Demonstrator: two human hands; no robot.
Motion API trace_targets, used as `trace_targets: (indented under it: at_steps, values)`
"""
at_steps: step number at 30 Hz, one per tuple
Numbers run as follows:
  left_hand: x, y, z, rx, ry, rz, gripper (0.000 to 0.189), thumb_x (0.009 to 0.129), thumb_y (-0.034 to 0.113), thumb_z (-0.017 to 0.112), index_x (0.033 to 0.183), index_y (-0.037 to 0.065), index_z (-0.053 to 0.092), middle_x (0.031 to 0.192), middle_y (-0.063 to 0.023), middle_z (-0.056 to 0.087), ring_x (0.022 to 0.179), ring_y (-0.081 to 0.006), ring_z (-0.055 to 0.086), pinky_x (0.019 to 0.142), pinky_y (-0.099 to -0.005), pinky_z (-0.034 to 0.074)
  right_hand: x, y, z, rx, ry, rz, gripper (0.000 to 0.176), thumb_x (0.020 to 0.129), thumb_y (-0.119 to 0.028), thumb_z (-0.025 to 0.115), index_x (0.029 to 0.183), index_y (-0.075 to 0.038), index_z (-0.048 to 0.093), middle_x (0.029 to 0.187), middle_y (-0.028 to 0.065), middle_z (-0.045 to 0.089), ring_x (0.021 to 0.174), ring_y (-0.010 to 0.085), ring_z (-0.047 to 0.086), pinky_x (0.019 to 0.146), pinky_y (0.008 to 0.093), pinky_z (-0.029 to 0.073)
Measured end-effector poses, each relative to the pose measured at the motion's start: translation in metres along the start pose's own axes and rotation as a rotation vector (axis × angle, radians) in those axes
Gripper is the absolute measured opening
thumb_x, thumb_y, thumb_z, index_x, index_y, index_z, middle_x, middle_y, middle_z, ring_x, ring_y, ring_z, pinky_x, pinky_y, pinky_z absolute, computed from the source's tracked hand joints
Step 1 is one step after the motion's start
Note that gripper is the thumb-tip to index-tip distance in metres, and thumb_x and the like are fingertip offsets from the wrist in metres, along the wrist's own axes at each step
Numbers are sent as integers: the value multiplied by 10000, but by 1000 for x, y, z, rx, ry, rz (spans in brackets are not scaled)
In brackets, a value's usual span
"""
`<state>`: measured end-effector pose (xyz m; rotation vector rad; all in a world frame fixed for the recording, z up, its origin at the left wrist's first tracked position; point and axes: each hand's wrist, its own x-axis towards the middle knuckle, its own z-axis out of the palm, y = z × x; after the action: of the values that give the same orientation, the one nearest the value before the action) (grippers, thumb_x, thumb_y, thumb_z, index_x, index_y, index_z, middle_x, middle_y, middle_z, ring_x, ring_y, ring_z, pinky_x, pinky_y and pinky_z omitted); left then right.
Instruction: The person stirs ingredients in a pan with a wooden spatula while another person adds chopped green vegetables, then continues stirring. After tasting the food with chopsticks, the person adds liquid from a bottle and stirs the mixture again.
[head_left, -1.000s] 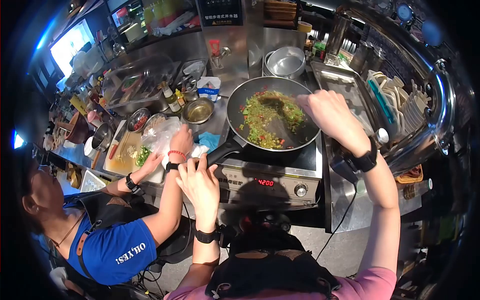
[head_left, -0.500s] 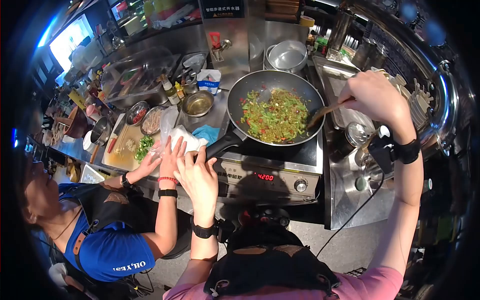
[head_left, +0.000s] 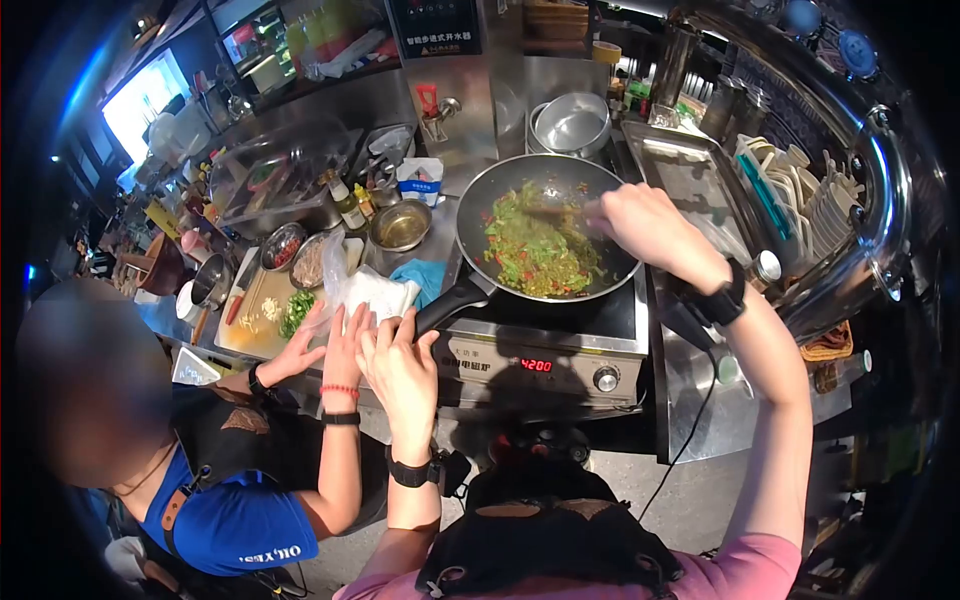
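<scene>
My left hand is closed at the end of the black handle of a frying pan. The pan sits on an induction cooker whose display reads 4200. Chopped green and red peppers lie in it, bunched toward the left and front. Over the pan's right rim, my right hand is closed around a wooden spatula, which is blurred and reaches across the food. Left of my left hand, a co-worker's hands are beside a clear plastic bag and a white cloth.
A cutting board with chopped greens lies to the left. Behind it stand bowls of ingredients and a metal bowl of oil. A blue cloth lies near the handle. On the right are a metal tray and stacked dishes.
My right hand has moved left and down over the pan, sweeping the spatula from the right rim across the food. The food has shifted leftward. My left hand stays at the handle.
</scene>
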<state>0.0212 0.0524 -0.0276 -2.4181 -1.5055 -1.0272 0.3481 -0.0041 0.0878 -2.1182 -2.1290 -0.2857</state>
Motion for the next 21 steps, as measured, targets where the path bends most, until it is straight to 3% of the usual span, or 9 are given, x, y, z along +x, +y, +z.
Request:
trace_targets:
  at_steps: [2,4,6,8,10,12,17,21]
  values:
    - [-1,-1,0,5,-9,2,365,852,222,760,1188,80,729,1077,-84,676,1057,-312,575,876,-462,424,-14,-6,-36,-12,-62,-11,179,903,-217,696,1046,-140,770,851,152,721,833,350,701,732,446,549]
    - [0,2,-3,-13,-50,-45,367,851,219,760,1192,86,729,1056,-76,674,1042,-291,574,875,-452,422,-31,-6,-83,-1,-1,-21,154,850,-250,752,947,-136,788,838,110,738,834,306,714,748,405,553]
    - [1,4,-4,-40,-84,-84,369,850,219,760,1194,89,728,1047,-71,673,1039,-280,574,875,-448,422,-40,-12,-128,12,-173,117,142,850,-245,756,951,-158,802,816,71,741,831,274,714,747,394,544]
    - [1,6,-5,-33,-76,-85,373,848,221,761,1196,90,728,1039,-66,672,1032,-274,574,873,-444,421,-41,-12,-136,41,-280,55,148,852,-247,754,962,-162,804,818,70,743,824,274,713,751,394,545]
    - [1,5,-6,-27,-74,-78,375,846,223,762,1195,90,728,1034,-63,671,1028,-271,573,871,-439,420,-34,-10,-105,30,-191,24,183,829,-243,779,991,-163,807,814,88,748,762,269,709,693,388,533]
    - [0,4,-4,-26,-73,-70,374,844,224,765,1191,89,730,1031,-60,670,1026,-270,572,871,-434,418,-25,-10,-70,23,-76,99,146,873,-219,733,981,-140,791,859,133,734,820,334,699,716,424,539]
    - [1,3,-1,-30,-47,-63,396,834,245,773,1200,100,734,1000,-69,658,980,-285,563,869,-426,420,-1,4,-32,32,162,188,182,932,-231,653,1027,-127,768,869,174,717,844,373,695,730,466,549]
    - [1,4,-2,-36,-53,-64,395,832,245,774,1198,102,735,1001,-71,658,988,-284,566,865,-424,420,20,2,23,18,151,186,231,951,-234,625,1118,-121,738,885,205,706,859,398,690,744,485,548]
